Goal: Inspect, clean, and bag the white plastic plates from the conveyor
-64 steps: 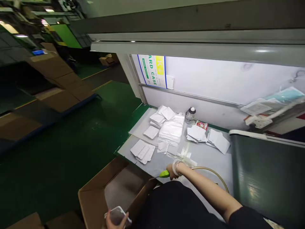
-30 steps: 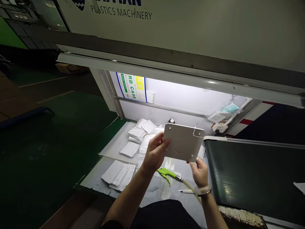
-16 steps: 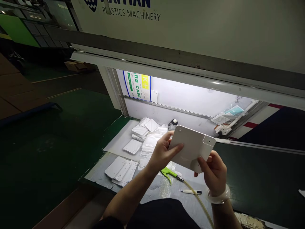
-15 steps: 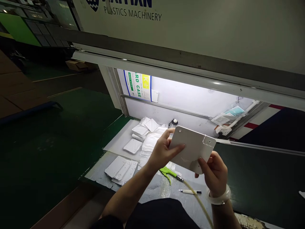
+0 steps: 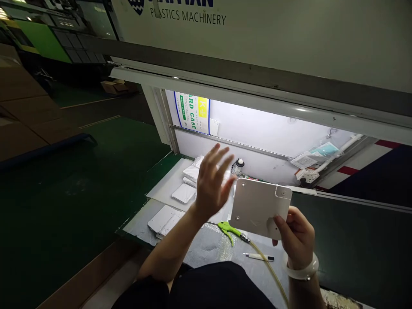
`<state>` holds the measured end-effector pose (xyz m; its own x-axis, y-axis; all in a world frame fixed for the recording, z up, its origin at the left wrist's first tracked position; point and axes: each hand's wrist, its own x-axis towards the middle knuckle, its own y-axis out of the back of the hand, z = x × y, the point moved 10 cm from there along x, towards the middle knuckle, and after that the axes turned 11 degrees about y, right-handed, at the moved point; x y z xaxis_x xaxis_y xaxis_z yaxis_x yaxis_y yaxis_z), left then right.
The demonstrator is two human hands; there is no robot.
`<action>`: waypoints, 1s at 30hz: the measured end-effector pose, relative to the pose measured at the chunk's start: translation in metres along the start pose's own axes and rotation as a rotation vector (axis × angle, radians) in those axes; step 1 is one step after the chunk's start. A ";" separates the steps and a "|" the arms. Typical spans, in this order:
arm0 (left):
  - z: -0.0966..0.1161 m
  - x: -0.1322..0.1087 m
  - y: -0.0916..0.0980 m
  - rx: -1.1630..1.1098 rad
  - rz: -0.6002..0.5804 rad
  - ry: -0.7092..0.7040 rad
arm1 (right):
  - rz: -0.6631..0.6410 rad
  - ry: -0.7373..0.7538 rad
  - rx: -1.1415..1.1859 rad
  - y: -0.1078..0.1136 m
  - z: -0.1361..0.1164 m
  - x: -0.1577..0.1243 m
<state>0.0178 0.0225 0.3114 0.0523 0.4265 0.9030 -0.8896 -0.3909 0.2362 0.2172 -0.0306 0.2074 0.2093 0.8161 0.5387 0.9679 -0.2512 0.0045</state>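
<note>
1. Spanning the space below my hands, the grey-topped bench (image 5: 207, 246) bears stacked white pieces (image 5: 162, 219) leftward.
2. Above it, the white plate (image 5: 254, 206) lies right of my left hand (image 5: 215, 182), long axis crosswise, dipping slightly rightward.
3. My left hand's fingers fan apart, gripping nothing; thumb contact I cannot tell.
4. My right hand (image 5: 298, 240), nearer, pinches the plate's lower-right corner.
5. Beneath rests the green air gun (image 5: 230, 229).
</note>
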 end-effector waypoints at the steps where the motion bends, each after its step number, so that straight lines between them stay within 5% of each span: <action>1: 0.026 -0.012 -0.009 0.062 -0.077 -0.143 | 0.017 0.005 -0.017 0.003 0.000 0.000; 4: 0.075 -0.053 -0.046 0.056 -0.483 -0.472 | 0.062 0.065 -0.047 0.011 -0.002 -0.001; 7: 0.049 -0.050 -0.066 -0.098 -0.727 -0.380 | 0.116 0.003 -0.037 0.021 0.007 -0.006; 11: -0.062 0.011 -0.049 0.112 -0.443 0.106 | 0.221 -0.113 0.012 0.038 0.020 -0.018; 14: -0.091 0.028 -0.012 0.236 -0.171 0.227 | 0.259 -0.128 0.032 0.045 0.020 -0.022; 18: -0.045 0.013 -0.001 0.148 -0.139 -0.010 | 0.259 -0.091 0.031 0.043 0.009 -0.017; 22: -0.006 0.000 -0.016 0.092 -0.281 -0.132 | 0.296 -0.114 0.038 0.039 0.000 -0.006; 26: 0.011 -0.002 -0.040 -0.117 -0.532 -0.075 | 0.209 -0.115 0.032 0.028 -0.011 0.013; 30: -0.001 0.008 -0.033 -0.429 -0.479 0.207 | 0.030 -0.147 0.150 0.009 -0.016 0.021</action>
<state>0.0474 0.0397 0.3107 0.4364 0.6359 0.6365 -0.8932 0.2210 0.3916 0.2278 -0.0240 0.2316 0.2461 0.8791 0.4083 0.9684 -0.2053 -0.1416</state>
